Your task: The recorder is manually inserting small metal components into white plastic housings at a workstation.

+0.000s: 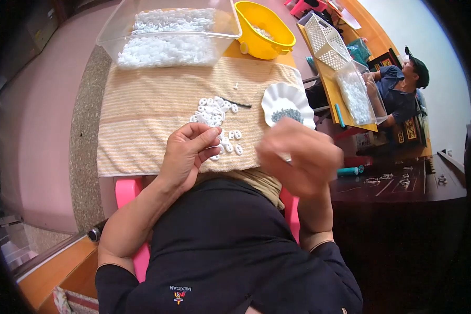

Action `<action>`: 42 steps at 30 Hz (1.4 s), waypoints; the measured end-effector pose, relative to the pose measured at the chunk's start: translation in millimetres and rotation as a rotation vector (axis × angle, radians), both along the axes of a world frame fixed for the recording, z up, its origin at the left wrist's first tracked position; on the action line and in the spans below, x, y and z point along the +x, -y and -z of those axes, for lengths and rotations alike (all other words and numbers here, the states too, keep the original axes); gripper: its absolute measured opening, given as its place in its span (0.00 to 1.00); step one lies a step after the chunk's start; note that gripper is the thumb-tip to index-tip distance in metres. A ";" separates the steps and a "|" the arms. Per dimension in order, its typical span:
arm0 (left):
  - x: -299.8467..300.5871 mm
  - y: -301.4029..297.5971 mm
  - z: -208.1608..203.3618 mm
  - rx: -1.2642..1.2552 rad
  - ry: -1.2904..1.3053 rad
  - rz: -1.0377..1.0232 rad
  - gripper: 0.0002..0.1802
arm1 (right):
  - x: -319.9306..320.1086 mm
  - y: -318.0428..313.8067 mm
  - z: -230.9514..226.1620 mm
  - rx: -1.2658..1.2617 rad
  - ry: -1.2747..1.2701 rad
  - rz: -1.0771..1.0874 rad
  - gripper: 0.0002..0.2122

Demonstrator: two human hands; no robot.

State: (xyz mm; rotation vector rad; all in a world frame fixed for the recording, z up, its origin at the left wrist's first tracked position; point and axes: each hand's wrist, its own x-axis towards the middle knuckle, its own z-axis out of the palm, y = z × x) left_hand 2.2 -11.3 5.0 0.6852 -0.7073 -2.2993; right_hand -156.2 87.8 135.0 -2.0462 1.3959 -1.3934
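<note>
My left hand (190,152) is closed, thumb pressed against the fingers, at the front of the towel-covered table; whatever is in its pinch is hidden. Just beyond it lies a pile of small white oval plastic pieces with holes (210,111). A few loose white pieces (238,149) are scattered beside its fingertips. Smeared by motion, my right hand (301,154) hovers right of them, a small pale spot showing by its fingers. Partly behind that hand is a white scalloped dish (273,98) with tiny grey parts (288,114). A thin black stick (237,103) touches the pile.
A clear plastic bin (167,35) full of white pieces stands at the far left, beside a yellow tub (256,23). The striped towel (141,115) covers the table. To the right, a person (397,89) sits at another table with a clear bin (357,97) and white basket (327,42).
</note>
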 end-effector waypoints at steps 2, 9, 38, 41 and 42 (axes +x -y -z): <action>-0.6 -0.2 0.1 -0.002 0.008 0.012 0.04 | -17.8 24.1 37.1 0.005 -0.284 0.070 0.07; 0.5 0.1 3.1 0.003 -0.001 0.000 0.04 | -38.4 42.7 96.0 0.380 -0.816 0.200 0.06; -4.6 -11.9 -2.4 -0.138 0.013 0.004 0.06 | -24.5 33.8 96.3 0.339 0.115 -0.031 0.05; -2.7 -10.3 -3.7 -0.127 -0.019 0.049 0.07 | -26.2 34.0 96.5 0.373 0.218 -0.122 0.05; -2.6 -10.3 -5.0 -0.127 -0.022 0.054 0.07 | -26.3 33.6 97.1 0.373 0.216 -0.117 0.05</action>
